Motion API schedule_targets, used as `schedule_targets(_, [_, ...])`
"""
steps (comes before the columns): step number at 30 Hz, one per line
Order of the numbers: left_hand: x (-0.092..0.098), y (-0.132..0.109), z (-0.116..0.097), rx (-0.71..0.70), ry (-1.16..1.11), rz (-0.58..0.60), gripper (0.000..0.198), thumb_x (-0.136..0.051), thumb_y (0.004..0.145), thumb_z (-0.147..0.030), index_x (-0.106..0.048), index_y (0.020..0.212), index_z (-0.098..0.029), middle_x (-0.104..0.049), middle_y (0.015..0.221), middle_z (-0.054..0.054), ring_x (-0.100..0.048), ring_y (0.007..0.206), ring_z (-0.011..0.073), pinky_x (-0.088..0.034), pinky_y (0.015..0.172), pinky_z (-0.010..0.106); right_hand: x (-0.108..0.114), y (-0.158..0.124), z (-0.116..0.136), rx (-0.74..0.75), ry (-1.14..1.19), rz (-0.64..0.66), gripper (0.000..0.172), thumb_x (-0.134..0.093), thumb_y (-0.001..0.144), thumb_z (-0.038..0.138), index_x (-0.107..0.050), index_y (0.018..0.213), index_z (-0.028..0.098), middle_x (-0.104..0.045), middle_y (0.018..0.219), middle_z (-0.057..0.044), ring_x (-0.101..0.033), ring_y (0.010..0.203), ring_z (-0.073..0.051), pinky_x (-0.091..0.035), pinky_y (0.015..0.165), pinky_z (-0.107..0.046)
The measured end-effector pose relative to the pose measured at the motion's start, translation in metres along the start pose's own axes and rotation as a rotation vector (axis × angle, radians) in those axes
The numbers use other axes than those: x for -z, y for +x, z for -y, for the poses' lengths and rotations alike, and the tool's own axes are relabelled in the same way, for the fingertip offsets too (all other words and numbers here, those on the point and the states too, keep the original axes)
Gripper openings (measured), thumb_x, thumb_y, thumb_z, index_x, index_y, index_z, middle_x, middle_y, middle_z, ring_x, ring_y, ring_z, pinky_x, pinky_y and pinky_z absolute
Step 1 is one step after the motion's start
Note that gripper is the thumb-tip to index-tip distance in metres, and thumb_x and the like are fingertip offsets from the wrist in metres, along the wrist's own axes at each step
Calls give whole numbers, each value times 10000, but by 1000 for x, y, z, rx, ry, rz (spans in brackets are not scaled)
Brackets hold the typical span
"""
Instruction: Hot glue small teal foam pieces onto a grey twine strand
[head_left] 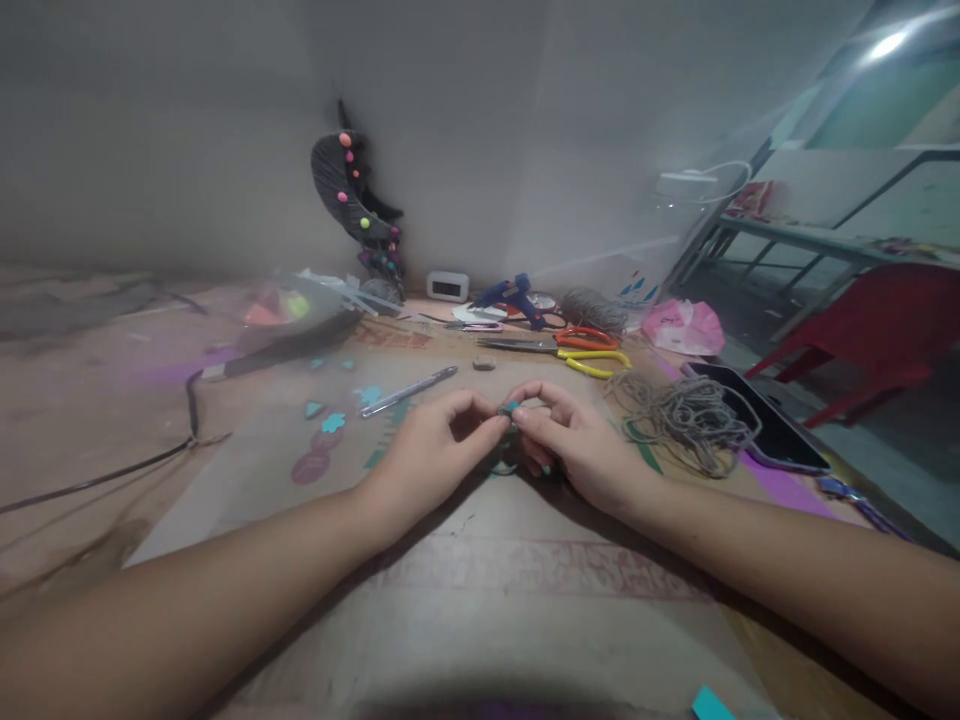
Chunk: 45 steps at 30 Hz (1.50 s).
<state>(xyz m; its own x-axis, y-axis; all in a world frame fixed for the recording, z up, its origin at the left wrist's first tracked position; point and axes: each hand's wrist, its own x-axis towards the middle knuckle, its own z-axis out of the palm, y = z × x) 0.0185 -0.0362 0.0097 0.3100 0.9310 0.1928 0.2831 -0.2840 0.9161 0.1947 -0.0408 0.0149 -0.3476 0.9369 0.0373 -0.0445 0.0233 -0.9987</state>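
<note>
My left hand (435,445) and my right hand (574,440) meet over a sheet of cardboard (480,570), fingertips pinched together on a small dark piece (510,415) that I cannot make out clearly. Both hands are closed in a pinch. A tangle of grey twine (686,420) lies just right of my right hand. A silver pen-like tool (409,392) lies beyond my left hand.
Orange and yellow scissors (581,350), a blue glue gun (514,295), a twine spool (592,308), a small white clock (448,286) and a dark beaded ornament (356,200) sit near the wall. A phone (757,420) lies right; a red chair (877,330) beyond. Teal paper scraps (334,420) lie left.
</note>
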Motion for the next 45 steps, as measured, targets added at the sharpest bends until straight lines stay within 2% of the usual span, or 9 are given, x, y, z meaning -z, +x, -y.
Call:
schedule_targets(8, [1,-1,-1,-12,5,-32,164,-587,891,-332,-641,847,-184,-666,838,5,-588,787,157,-425,720,279,0,1,-4,20,26,-8,253,-601,881,430,-499,941,206,-427,467,111,-355,442,-78,-363,464,-210])
schedule_targets(25, [1,0,-1,-33,43,-3,166,-585,895,-327,-632,836,-180,-655,826,2,-579,774,155,-427,721,289,-1,1,0,4,-17,3,379,-688,801,496,-479,929,207,-420,463,124,-340,439,-72,-318,444,-207])
schedule_targets(37, [0,2,0,-1,-50,16,203,-584,896,-367,-645,912,-174,-673,893,24,-597,830,168,-443,752,297,0,2,0,7,-85,-31,343,-645,830,496,-487,921,206,-433,475,118,-379,439,-80,-343,462,-228])
schedule_targets(41, [0,3,1,-8,-59,-18,171,-593,890,-339,-634,858,-176,-666,846,11,-592,791,156,-435,724,285,2,2,-1,66,-81,-32,358,-630,850,512,-508,979,201,-460,539,96,-415,497,-88,-342,489,-231])
schedule_targets(45, [1,3,2,2,-50,-98,158,-598,884,-327,-624,839,-178,-661,837,9,-585,788,156,-428,726,287,3,4,-3,83,-118,-82,402,-740,768,456,-522,987,199,-530,687,60,-485,568,-90,-384,518,-239])
